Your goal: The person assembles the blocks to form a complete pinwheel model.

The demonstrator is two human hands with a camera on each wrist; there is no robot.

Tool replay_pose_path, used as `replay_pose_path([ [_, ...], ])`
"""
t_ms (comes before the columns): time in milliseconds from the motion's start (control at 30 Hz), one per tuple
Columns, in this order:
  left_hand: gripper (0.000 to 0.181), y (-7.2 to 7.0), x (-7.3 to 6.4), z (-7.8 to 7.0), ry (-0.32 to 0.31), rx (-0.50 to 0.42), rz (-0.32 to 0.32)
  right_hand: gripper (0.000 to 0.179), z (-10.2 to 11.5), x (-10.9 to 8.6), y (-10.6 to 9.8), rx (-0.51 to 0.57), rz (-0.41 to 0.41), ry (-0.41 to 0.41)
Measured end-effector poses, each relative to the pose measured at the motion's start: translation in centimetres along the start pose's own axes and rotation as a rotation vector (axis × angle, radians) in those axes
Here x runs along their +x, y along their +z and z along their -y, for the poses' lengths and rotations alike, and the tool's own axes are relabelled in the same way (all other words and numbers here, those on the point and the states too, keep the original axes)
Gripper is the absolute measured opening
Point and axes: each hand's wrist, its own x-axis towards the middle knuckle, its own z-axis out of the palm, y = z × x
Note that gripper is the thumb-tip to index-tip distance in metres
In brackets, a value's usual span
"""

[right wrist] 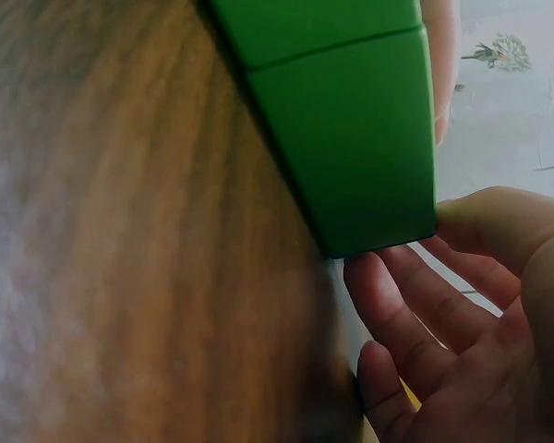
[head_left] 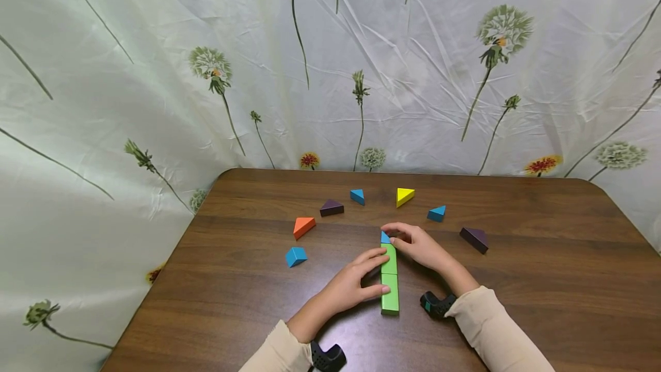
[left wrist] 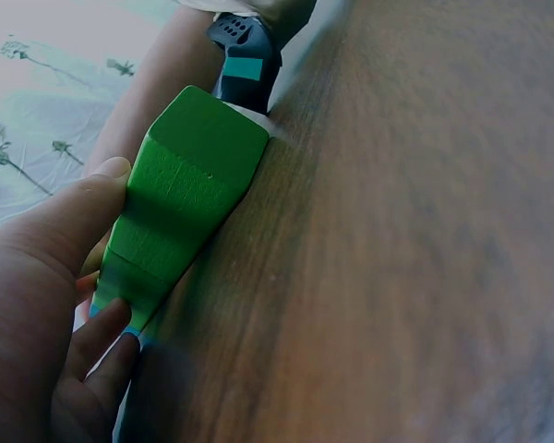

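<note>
Two green rectangular blocks lie end to end on the wooden table, the far one (head_left: 391, 266) against the near one (head_left: 390, 298). At their far end sits a small blue triangular block (head_left: 385, 238). My right hand (head_left: 420, 247) pinches this blue block between thumb and fingers. In the right wrist view, the green block (right wrist: 355, 148) hides most of the blue one. My left hand (head_left: 345, 285) lies along the left side of the green row, its thumb (left wrist: 114, 168) and fingertips touching the blocks.
An arc of loose blocks surrounds the hands: a blue one (head_left: 296, 256), an orange triangle (head_left: 303, 227), a dark purple one (head_left: 331, 208), a blue triangle (head_left: 357, 197), a yellow triangle (head_left: 404, 196), another blue (head_left: 436, 213) and another purple (head_left: 474, 239). A flowered curtain (head_left: 434, 73) hangs behind the table.
</note>
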Motion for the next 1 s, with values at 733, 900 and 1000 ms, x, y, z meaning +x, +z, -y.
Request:
replay_pose_path([
  [733, 0.057, 0.2, 0.0, 0.1, 0.019, -0.004, -0.013, 0.038, -2.9, 0.3, 0.0, -0.011, -0.096, -0.056],
  [900, 0.057, 0.1, 0.0, 0.1, 0.02, -0.002, -0.013, 0.039, -2.5, 0.0, -0.5, -0.036, -0.144, -0.097],
  [1000, 0.057, 0.1, 0.0, 0.0, 0.023, -0.001, -0.013, 0.041, -2.0, -0.4, -1.0, -0.056, -0.167, -0.109],
])
